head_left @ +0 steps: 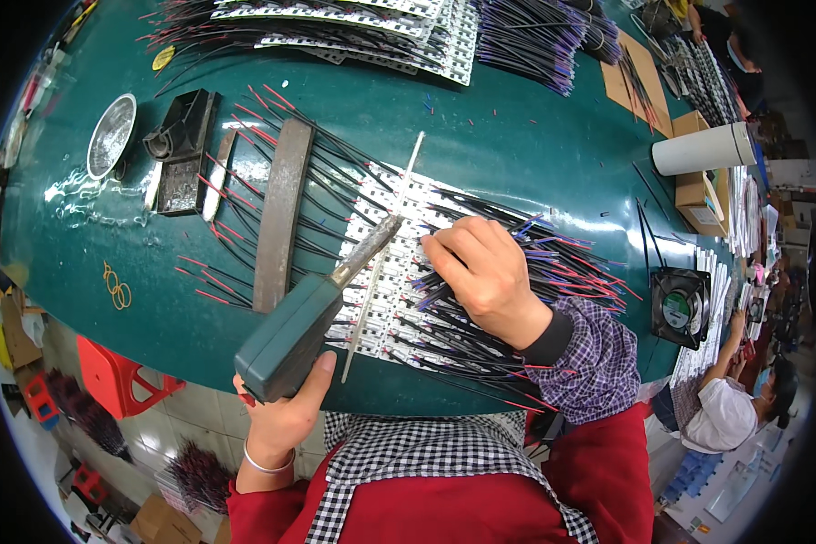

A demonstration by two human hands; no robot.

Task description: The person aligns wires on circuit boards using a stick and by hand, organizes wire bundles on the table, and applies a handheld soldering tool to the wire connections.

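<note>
Lying on the glossy green table [553, 154], a white rectangular circuit-board panel [397, 295] is overhung by a boxy dark-green soldering gun [290, 335] with metal tip, gripped in the left hand [290, 412]; a thin black wire [424, 238] is pinched by the right hand [490, 272].

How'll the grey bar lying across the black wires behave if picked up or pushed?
The grey bar is probably stiff: it looks thick and straight. Likely heavy for its size, given its solid, metal-like look. Lying flat, it seems unlikely to roll, but pushed sideways it may drag the black wires under it.
</note>
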